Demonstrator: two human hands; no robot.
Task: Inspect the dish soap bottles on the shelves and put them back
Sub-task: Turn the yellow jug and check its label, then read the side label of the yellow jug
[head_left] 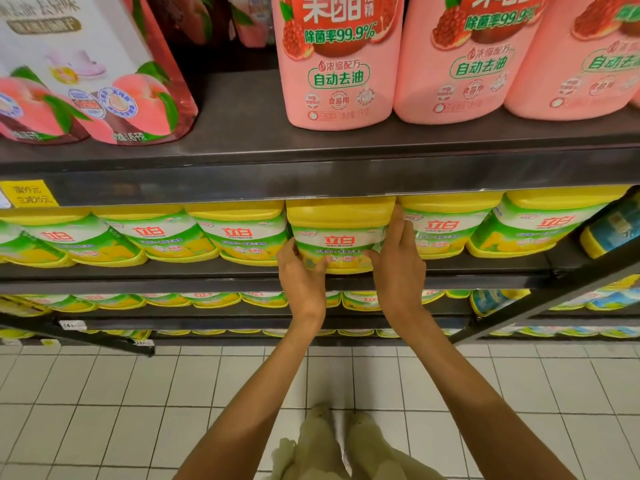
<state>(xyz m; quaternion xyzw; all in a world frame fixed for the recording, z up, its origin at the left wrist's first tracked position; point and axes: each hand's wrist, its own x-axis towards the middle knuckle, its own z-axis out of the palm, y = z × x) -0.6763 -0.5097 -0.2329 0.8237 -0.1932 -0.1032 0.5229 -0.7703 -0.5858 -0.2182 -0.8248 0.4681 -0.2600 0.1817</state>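
Observation:
A yellow dish soap bottle [341, 233] with a green and white lemon label stands on the second shelf [214, 268], in a row of identical yellow bottles [239, 232]. My left hand [302, 275] grips its lower left side. My right hand [398, 258] wraps its right side, fingers reaching up between it and the neighbouring bottle. The bottle sits slightly forward of the row, its top hidden under the upper shelf edge.
Pink pomegranate bottles [337, 60] and a peach refill pack [86, 71] stand on the upper shelf [311, 168]. Blue-labelled bottles [613, 226] sit at the far right. Lower shelves hold more yellow bottles [214, 299]. White tiled floor [104, 403] lies below, with my shoes visible.

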